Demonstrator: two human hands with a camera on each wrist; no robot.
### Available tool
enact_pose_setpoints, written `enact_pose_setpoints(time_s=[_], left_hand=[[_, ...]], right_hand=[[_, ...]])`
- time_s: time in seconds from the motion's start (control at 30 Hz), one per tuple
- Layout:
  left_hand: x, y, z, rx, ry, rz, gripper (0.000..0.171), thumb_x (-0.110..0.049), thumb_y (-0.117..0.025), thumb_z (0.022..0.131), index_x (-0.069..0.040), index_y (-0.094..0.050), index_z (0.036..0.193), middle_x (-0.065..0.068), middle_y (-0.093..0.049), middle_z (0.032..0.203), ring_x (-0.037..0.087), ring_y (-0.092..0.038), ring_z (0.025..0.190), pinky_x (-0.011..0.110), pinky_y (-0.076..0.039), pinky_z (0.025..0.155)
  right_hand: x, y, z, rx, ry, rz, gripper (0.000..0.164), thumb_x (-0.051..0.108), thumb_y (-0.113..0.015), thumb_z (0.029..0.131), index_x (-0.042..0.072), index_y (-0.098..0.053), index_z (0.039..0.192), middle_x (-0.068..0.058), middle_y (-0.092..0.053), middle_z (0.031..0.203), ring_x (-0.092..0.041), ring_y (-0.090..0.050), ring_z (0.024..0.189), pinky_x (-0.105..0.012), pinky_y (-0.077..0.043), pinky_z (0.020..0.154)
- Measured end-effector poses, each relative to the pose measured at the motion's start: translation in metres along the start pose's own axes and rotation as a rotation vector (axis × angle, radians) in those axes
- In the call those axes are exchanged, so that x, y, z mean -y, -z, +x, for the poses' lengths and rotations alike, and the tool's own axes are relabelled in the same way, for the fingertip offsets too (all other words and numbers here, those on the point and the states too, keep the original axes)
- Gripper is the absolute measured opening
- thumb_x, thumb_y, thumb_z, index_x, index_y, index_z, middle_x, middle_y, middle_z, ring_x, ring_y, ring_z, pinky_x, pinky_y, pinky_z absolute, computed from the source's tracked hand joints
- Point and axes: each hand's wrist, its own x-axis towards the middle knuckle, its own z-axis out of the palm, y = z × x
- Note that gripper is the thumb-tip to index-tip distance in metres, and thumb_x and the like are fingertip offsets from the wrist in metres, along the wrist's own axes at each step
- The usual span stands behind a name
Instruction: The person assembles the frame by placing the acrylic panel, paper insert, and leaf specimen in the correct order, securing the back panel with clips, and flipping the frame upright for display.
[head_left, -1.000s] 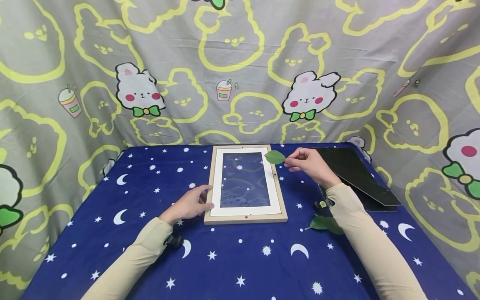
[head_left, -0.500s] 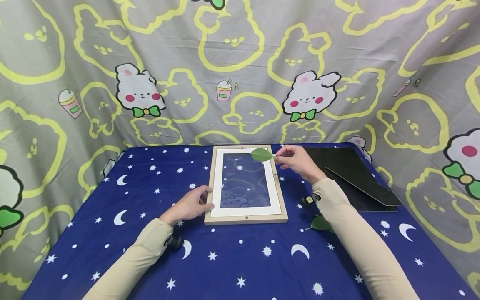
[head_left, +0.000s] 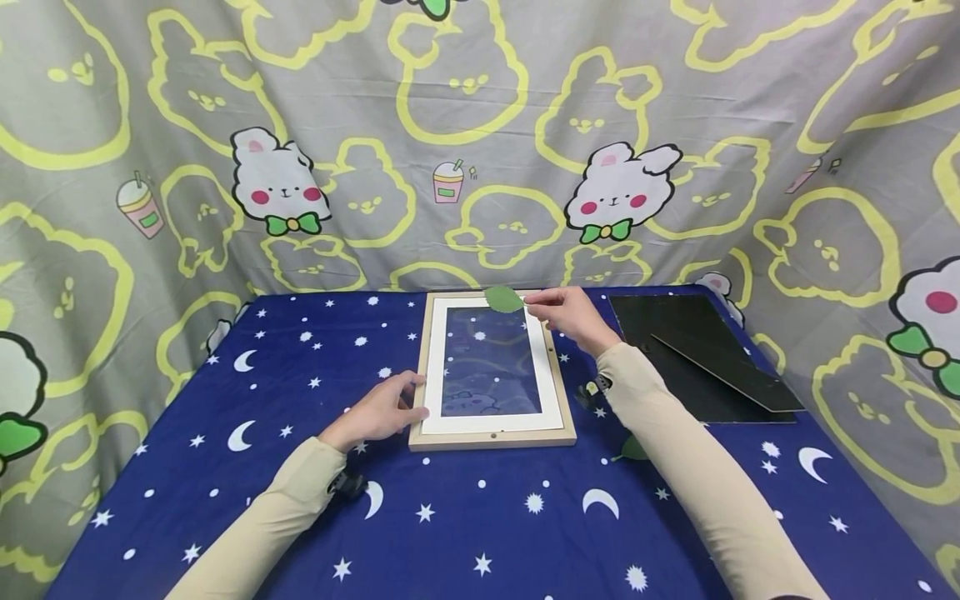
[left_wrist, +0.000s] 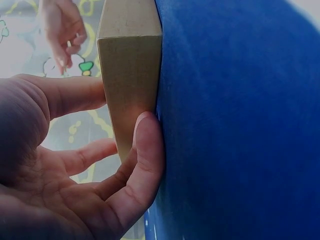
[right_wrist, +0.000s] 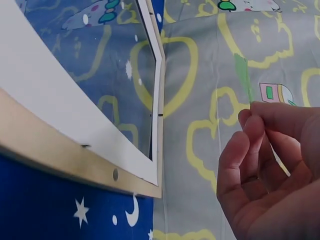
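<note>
A light wooden picture frame (head_left: pixel 491 440) with a white mat (head_left: pixel 551 375) around a clear pane (head_left: pixel 491 362) lies flat on the table. My left hand (head_left: pixel 378 407) holds its left edge; in the left wrist view, bent fingers (left_wrist: pixel 149 142) lie against the wooden side while the thumb reaches its upper edge. My right hand (head_left: pixel 573 312) pinches a toothed green leaf (head_left: pixel 504 299) by its stalk end, above the frame's far edge. The right wrist view shows the leaf (right_wrist: pixel 242 70) nearly edge-on, apart from the frame.
Two black boards (head_left: pixel 720 333) overlap at the right of the table, one lying askew on the other. Another green leaf (head_left: pixel 634 448) lies partly hidden under my right forearm. A patterned grey curtain (head_left: pixel 480 125) hangs behind the dark blue cloth (head_left: pixel 292 500).
My right hand has moved left with the leaf, from beside the frame to over its far edge. More of the black boards shows. My left hand has stayed on the frame.
</note>
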Motion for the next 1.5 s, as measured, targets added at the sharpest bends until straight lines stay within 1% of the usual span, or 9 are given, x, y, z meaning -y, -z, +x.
enact_pose_setpoints(time_s=[0.57, 0.67, 0.73, 0.93, 1.03, 1.1, 1.27, 1.37, 1.5], left_hand=[[0.002, 0.0, 0.001, 0.004, -0.005, 0.008, 0.056, -0.017, -0.073, 0.095, -0.005, -0.051, 0.144, 0.018, -0.059, 0.12, 0.018, -0.066, 0.083, 0.032, -0.056, 0.062], [0.001, 0.001, 0.001, 0.005, -0.002, 0.008, 0.056, -0.017, -0.073, 0.095, -0.004, -0.051, 0.144, 0.019, -0.059, 0.12, 0.018, -0.066, 0.083, 0.032, -0.057, 0.063], [0.001, 0.001, 0.001, 0.004, 0.0, 0.009, 0.056, -0.017, -0.073, 0.095, -0.004, -0.051, 0.144, 0.019, -0.059, 0.12, 0.018, -0.066, 0.083, 0.032, -0.056, 0.063], [0.0, 0.0, 0.001, 0.007, -0.003, 0.003, 0.056, -0.016, -0.073, 0.095, -0.004, -0.05, 0.145, 0.018, -0.059, 0.12, 0.018, -0.065, 0.081, 0.032, -0.056, 0.062], [0.0, 0.0, 0.001, 0.01, -0.01, -0.004, 0.056, -0.016, -0.073, 0.095, -0.003, -0.05, 0.144, 0.018, -0.059, 0.118, 0.017, -0.065, 0.079, 0.032, -0.055, 0.061], [0.0, 0.0, 0.001, 0.011, -0.013, -0.006, 0.056, -0.015, -0.073, 0.095, -0.003, -0.05, 0.145, 0.018, -0.059, 0.117, 0.017, -0.065, 0.079, 0.032, -0.055, 0.061], [-0.001, 0.0, 0.0, 0.012, -0.01, -0.007, 0.056, -0.015, -0.073, 0.095, -0.003, -0.05, 0.145, 0.018, -0.059, 0.117, 0.018, -0.065, 0.081, 0.032, -0.056, 0.061], [-0.001, 0.0, -0.001, 0.012, -0.01, -0.009, 0.056, -0.015, -0.073, 0.095, -0.003, -0.05, 0.145, 0.018, -0.059, 0.118, 0.018, -0.065, 0.081, 0.032, -0.056, 0.061], [-0.001, 0.0, 0.0, 0.012, -0.014, -0.008, 0.056, -0.015, -0.073, 0.095, -0.003, -0.05, 0.145, 0.019, -0.059, 0.119, 0.018, -0.065, 0.081, 0.032, -0.056, 0.061]], right_hand=[[-0.004, -0.021, 0.031, 0.023, -0.121, -0.004, 0.03, 0.017, -0.067, 0.1, 0.007, -0.072, 0.128, -0.013, -0.064, 0.138, -0.032, -0.058, 0.118, -0.049, -0.047, 0.105], [-0.007, -0.024, 0.038, 0.01, -0.139, -0.03, 0.029, 0.018, -0.068, 0.1, 0.007, -0.073, 0.126, -0.012, -0.063, 0.139, -0.022, -0.058, 0.108, -0.04, -0.049, 0.094], [-0.009, -0.026, 0.043, 0.005, -0.155, -0.043, 0.027, 0.018, -0.068, 0.099, 0.008, -0.074, 0.124, -0.012, -0.063, 0.141, -0.014, -0.055, 0.085, -0.034, -0.045, 0.078], [-0.014, -0.029, 0.055, 0.008, -0.217, -0.048, 0.026, 0.016, -0.069, 0.099, 0.01, -0.075, 0.123, -0.013, -0.063, 0.138, -0.007, -0.024, 0.046, -0.027, -0.028, 0.051], [-0.017, -0.031, 0.058, 0.007, -0.244, -0.055, 0.025, 0.015, -0.071, 0.097, 0.01, -0.076, 0.121, -0.007, -0.068, 0.123, -0.007, -0.023, 0.046, -0.025, -0.025, 0.049], [-0.02, -0.033, 0.059, 0.009, -0.266, -0.069, 0.024, 0.015, -0.073, 0.096, 0.011, -0.077, 0.119, -0.002, -0.066, 0.098, -0.008, -0.021, 0.046, -0.026, -0.023, 0.048], [-0.025, -0.036, 0.062, 0.037, -0.307, -0.09, 0.024, 0.015, -0.075, 0.094, 0.01, -0.078, 0.117, 0.007, -0.031, 0.057, -0.009, -0.019, 0.047, -0.027, -0.023, 0.049], [-0.025, -0.038, 0.063, 0.034, -0.311, -0.102, 0.023, 0.015, -0.076, 0.093, 0.011, -0.079, 0.115, 0.008, -0.032, 0.057, -0.011, -0.024, 0.053, -0.027, -0.025, 0.052], [-0.024, -0.038, 0.064, 0.026, -0.304, -0.143, 0.021, 0.016, -0.077, 0.093, 0.011, -0.08, 0.113, -0.001, -0.063, 0.095, -0.016, -0.038, 0.072, -0.028, -0.031, 0.059]])
